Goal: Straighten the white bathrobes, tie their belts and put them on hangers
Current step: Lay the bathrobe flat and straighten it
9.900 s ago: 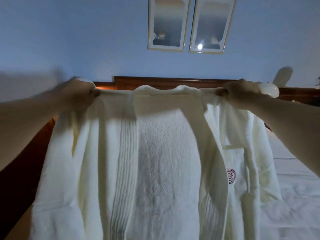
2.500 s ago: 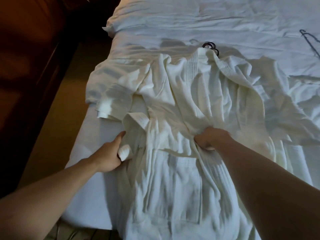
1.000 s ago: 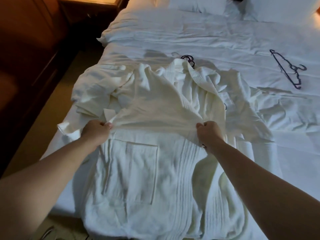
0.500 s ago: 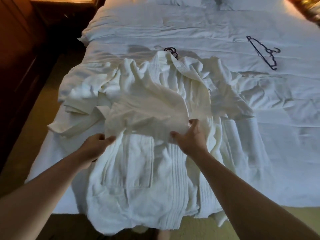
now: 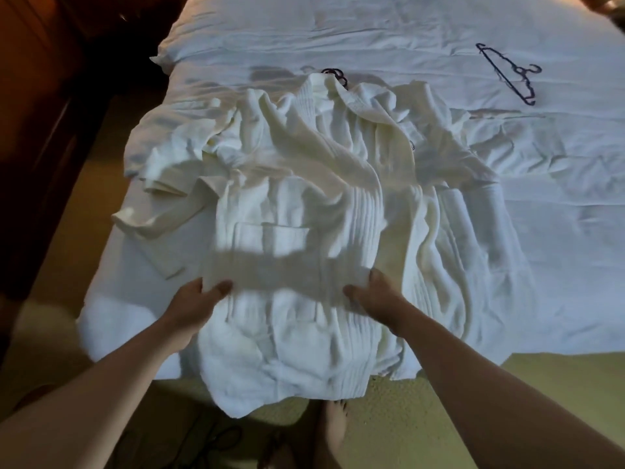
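At the foot of the bed (image 5: 558, 231), a white bathrobe (image 5: 304, 184) lies crumpled across the white sheet, its lower hem hanging over the mattress edge toward the floor (image 5: 422, 418). The left hand (image 5: 194, 304) pinches a fold of the robe's front panel, thumb on top and fingers tucked under the cloth. The right hand (image 5: 377, 294) grips the same fold beside the ribbed front band, thumb pointing inward and the other fingers hidden beneath the fabric. Between the two hands the cloth is lifted slightly and casts a dark shadow over the robe's patch pocket (image 5: 270, 242). A sleeve (image 5: 152, 218) trails out to the left, close to the bed's side edge. A dark hanger hook (image 5: 334, 76) pokes out just above the collar. A second dark hanger (image 5: 507, 74) lies well apart on bare sheet at upper right, with open bedding around it. Dark wooden furniture (image 5: 40, 130) stands along the left. A bare foot (image 5: 333, 431) stands on the floor below the hem.
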Tool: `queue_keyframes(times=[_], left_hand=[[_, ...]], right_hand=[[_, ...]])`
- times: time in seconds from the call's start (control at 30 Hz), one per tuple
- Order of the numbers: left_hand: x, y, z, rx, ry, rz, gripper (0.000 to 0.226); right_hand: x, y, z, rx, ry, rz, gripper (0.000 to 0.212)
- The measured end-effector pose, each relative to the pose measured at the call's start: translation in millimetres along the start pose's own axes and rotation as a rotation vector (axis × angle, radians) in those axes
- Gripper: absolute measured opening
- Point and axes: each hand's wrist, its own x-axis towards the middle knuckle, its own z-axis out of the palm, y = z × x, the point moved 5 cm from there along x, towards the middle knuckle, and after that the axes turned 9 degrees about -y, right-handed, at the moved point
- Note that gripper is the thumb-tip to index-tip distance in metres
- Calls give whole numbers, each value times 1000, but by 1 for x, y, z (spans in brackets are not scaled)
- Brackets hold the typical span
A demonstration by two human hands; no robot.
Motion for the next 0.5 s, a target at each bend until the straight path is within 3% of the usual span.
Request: queue_keyframes(times=[0.07,0.1,0.17,0.27,0.37,0.5], left_hand=[[-9,1,-8,-24,146,70,10],[-13,1,-11,2,226,92,12],[-18,-4,-10,129,297,88,23],[-11,-16,2,322,251,28,38],[-14,-2,11,403,391,30,59],[-36,41,46,556,504,355,62]], right_hand=[[-9,12,-4,-53,130,-25,32],[-14,14,-8,-65,206,-48,28],[-21,18,-7,-122,238,-73,26],[-21,33,1,-196,147,-2,33],[-22,43,-3,-210,121,14,31],[-35,53,-15,-249,120,-25,22]])
